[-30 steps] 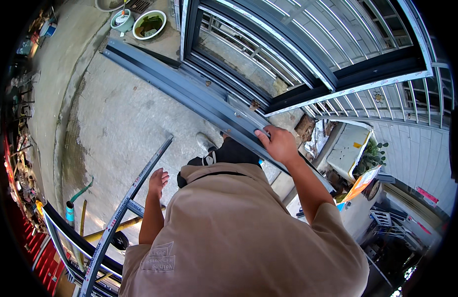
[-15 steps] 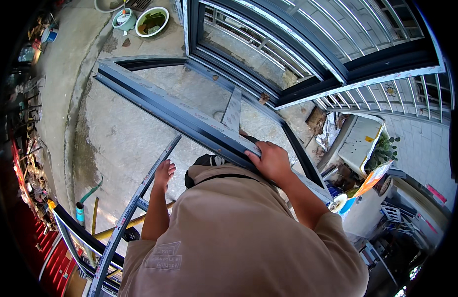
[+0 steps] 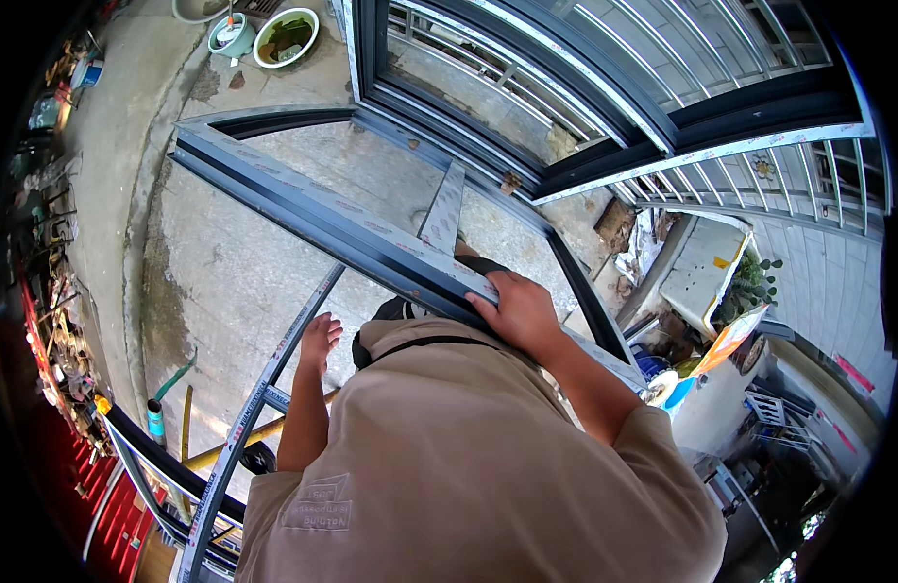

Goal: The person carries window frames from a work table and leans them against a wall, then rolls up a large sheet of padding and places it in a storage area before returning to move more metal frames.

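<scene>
A large grey metal window frame (image 3: pixel 322 225) stands in front of my body, its near rail running from far left to near right. Over the right part of this rail lies my right hand (image 3: pixel 520 309), its thumb on the near side and its fingers curled across the top. A crossbar (image 3: pixel 443 209) joins the rail to the far side. My left hand (image 3: pixel 321 338) hangs at my left side, fingers stretched out with nothing in them. Close beside it leans a long film-covered metal bar (image 3: pixel 274 361), which it appears not to touch.
A taller dark frame with panes (image 3: pixel 526 107) stands at the far right. Two basins, one pale green (image 3: pixel 232 44) and one white-rimmed (image 3: pixel 312 27), sit far left. A white box (image 3: pixel 696 267) with a plant is at right. More frames (image 3: pixel 152 462) lean at lower left.
The whole scene has shifted slightly left and up in view. My right hand keeps its hold on the window frame, and my left hand still hangs open.
</scene>
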The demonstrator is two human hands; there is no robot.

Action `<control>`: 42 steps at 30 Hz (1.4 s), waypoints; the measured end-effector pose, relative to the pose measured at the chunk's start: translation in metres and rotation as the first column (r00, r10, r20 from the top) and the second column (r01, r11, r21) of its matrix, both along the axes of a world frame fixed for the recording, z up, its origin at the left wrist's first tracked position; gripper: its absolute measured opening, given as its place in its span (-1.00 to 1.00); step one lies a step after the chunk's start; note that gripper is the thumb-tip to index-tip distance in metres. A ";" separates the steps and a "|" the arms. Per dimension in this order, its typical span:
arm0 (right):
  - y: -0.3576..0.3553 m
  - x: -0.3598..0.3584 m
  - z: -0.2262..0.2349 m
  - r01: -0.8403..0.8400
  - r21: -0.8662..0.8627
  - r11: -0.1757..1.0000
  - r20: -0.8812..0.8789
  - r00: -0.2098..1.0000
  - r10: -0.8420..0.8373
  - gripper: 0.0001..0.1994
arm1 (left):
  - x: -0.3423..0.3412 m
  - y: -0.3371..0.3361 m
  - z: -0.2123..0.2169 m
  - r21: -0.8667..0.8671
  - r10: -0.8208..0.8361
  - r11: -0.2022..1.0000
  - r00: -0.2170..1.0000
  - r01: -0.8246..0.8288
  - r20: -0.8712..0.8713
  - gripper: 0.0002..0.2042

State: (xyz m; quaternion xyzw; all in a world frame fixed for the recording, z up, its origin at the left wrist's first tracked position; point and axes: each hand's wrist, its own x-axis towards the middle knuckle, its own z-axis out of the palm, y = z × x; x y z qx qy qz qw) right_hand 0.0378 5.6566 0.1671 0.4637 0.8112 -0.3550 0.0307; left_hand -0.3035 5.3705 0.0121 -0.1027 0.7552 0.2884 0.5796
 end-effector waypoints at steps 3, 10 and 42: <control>0.002 0.000 0.001 -0.003 -0.010 1.000 -0.003 1.000 0.003 -0.53 | 0.001 -0.004 -0.002 0.013 -0.019 1.000 1.000 0.019 -0.009 -0.50; 0.001 0.001 0.002 0.003 -0.041 0.999 0.000 1.000 -0.003 -0.51 | 0.000 0.003 -0.003 0.006 -0.030 1.000 1.000 0.030 -0.005 -0.51; 0.052 0.003 0.017 0.040 0.145 0.989 0.055 0.997 -0.048 -0.51 | -0.001 0.003 -0.014 0.087 0.009 0.996 1.000 -0.007 -0.017 -0.52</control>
